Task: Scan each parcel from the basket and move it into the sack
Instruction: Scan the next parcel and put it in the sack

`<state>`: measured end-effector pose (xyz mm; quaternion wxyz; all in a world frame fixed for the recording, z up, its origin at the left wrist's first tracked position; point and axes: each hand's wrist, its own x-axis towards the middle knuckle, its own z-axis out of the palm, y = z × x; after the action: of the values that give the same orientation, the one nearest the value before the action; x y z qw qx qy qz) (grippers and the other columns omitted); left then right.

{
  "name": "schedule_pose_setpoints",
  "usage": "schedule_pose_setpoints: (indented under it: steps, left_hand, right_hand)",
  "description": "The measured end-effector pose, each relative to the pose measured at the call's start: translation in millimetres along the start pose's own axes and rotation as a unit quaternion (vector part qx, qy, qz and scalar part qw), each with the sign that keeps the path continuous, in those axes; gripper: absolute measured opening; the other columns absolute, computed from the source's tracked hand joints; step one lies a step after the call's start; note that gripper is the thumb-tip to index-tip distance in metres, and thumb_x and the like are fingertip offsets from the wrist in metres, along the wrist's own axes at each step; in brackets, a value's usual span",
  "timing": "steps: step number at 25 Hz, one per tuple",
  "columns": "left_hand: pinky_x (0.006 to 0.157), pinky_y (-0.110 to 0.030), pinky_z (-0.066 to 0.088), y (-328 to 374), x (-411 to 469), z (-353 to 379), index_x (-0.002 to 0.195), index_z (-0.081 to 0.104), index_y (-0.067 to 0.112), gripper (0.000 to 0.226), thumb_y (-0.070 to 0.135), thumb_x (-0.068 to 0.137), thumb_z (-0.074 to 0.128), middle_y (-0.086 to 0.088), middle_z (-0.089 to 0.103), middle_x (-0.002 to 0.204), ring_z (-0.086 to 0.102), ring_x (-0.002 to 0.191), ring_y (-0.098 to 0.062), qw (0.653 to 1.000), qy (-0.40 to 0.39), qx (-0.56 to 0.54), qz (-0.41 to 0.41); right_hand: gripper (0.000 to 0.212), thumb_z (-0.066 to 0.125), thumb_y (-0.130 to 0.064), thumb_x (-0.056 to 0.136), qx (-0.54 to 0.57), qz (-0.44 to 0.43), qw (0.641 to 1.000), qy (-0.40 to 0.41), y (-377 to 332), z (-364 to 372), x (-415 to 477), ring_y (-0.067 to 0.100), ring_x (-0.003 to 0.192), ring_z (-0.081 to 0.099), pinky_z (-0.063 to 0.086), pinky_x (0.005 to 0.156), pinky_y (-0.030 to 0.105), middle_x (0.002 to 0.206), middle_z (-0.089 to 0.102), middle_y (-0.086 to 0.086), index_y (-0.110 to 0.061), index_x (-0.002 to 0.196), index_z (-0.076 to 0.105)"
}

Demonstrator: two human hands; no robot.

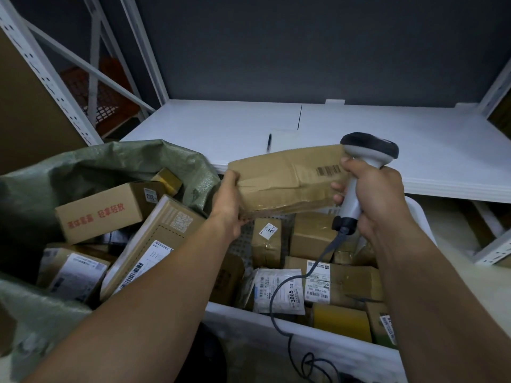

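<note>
Gripping the left end of the parcel, the left hand has its thumb on top and its fingers curled underneath. The right hand is closed round the scanner handle, with the thumb raised along it and the fingertips just beside the parcel's right end.

The parcel, a flat, creased carton, hangs level in the air above the far part of the basket, in front of the shelf edge. Its barcode faces up at the right end, right next to the thumb. The scanner head sits just above and beyond that corner. I cannot tell whether it is aimed at the code, and no beam shows.

Both forearms reach forward from the near edge. The left one crosses over the sack mouth, and the right one passes over the basket with the wrist upright. The cable trails down from the handle across the basket.

The job looks roughly midway. Several boxes already lie in the sack on the left, and plenty of parcels remain in the basket. This parcel appears to be at the scanning step. Once it is read, it needs only a short carry left into the sack.
</note>
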<state>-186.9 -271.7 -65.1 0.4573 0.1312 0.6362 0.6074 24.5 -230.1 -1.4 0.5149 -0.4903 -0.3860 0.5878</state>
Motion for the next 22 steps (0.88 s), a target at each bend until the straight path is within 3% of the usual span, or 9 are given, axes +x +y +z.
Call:
schedule_pose_setpoints:
  steps: [2,5,8,12,15,16,18,20,22]
  left_hand:
    - [0.096,-0.051,0.057,-2,-2,1,0.127,0.063,0.019,0.069,0.051,0.067,0.068,-0.009,0.073,0.118,0.070,0.106,-0.028,0.993,-0.035,0.083,0.071]
    - [0.095,-0.036,0.057,-4,-13,7,0.139,0.054,0.017,0.077,0.033,0.066,0.072,-0.001,0.069,0.121,0.068,0.109,-0.017,0.955,-0.114,0.200,0.186]
    - [0.094,-0.027,0.056,-4,-15,13,0.132,0.050,0.023,0.074,0.026,0.063,0.078,-0.001,0.060,0.127,0.063,0.112,-0.010,0.924,-0.118,0.243,0.269]
    - [0.090,-0.018,0.054,-4,-20,17,0.128,0.043,0.032,0.080,0.007,0.065,0.086,-0.005,0.050,0.132,0.058,0.116,-0.014,0.891,-0.141,0.266,0.339]
    - [0.101,-0.020,0.046,-7,-27,21,0.119,0.044,0.040,0.080,0.000,0.064,0.086,-0.003,0.041,0.135,0.048,0.125,-0.015,0.845,-0.204,0.304,0.389]
    - [0.106,-0.023,0.044,-7,-28,22,0.116,0.049,0.039,0.073,0.004,0.064,0.086,-0.002,0.039,0.138,0.046,0.130,-0.016,0.844,-0.240,0.285,0.384]
    - [0.099,-0.021,0.048,-5,-31,26,0.102,0.062,0.029,0.041,0.015,0.069,0.081,0.001,0.047,0.139,0.051,0.128,-0.014,0.894,-0.268,0.169,0.315]
    - [0.076,-0.019,0.054,-4,-27,30,0.088,0.061,0.015,0.014,0.011,0.084,0.074,-0.002,0.062,0.120,0.062,0.104,-0.015,0.945,-0.206,0.039,0.251]
    - [0.056,-0.021,0.052,-7,-20,34,0.089,0.058,0.011,0.016,-0.004,0.094,0.063,-0.006,0.064,0.098,0.061,0.081,-0.017,0.967,-0.144,-0.015,0.210]
  right_hand:
    - [0.008,0.070,-0.016,0.094,0.009,0.004,1.000,-0.005,1,1,2,0.024,0.083,0.073,0.055,0.053,0.029,0.101,0.067,0.006,-0.015,0.098,0.062]
    - [0.015,0.072,-0.018,0.094,0.022,0.023,0.999,-0.009,4,4,3,0.026,0.097,0.074,0.063,0.062,0.036,0.112,0.063,0.004,-0.017,0.103,0.060]
    - [0.014,0.072,-0.020,0.094,0.023,0.046,0.999,-0.015,6,4,4,0.027,0.103,0.069,0.064,0.069,0.042,0.115,0.061,0.006,-0.018,0.100,0.060]
    - [0.018,0.074,-0.024,0.093,0.025,0.083,0.996,-0.023,6,7,4,0.032,0.099,0.069,0.063,0.075,0.053,0.109,0.065,0.010,-0.017,0.100,0.059]
    - [0.016,0.073,-0.024,0.094,0.004,0.076,0.997,-0.013,11,10,4,0.027,0.091,0.068,0.062,0.070,0.047,0.103,0.067,0.008,-0.016,0.101,0.062]
    - [0.013,0.072,-0.023,0.094,-0.008,0.065,0.998,-0.002,12,11,4,0.024,0.084,0.067,0.060,0.066,0.041,0.094,0.067,0.006,-0.015,0.100,0.064]
    - [0.009,0.071,-0.019,0.094,-0.019,0.052,0.998,0.012,13,11,4,0.021,0.074,0.067,0.056,0.061,0.033,0.086,0.069,0.004,-0.013,0.098,0.066]
    - [0.006,0.070,-0.014,0.093,-0.017,0.055,0.998,0.013,14,11,4,0.021,0.071,0.069,0.058,0.056,0.032,0.085,0.071,0.005,-0.014,0.093,0.064]
    - [0.010,0.068,-0.007,0.092,-0.026,0.061,0.998,0.004,15,13,3,0.023,0.071,0.072,0.062,0.058,0.037,0.087,0.072,0.008,-0.014,0.092,0.062]
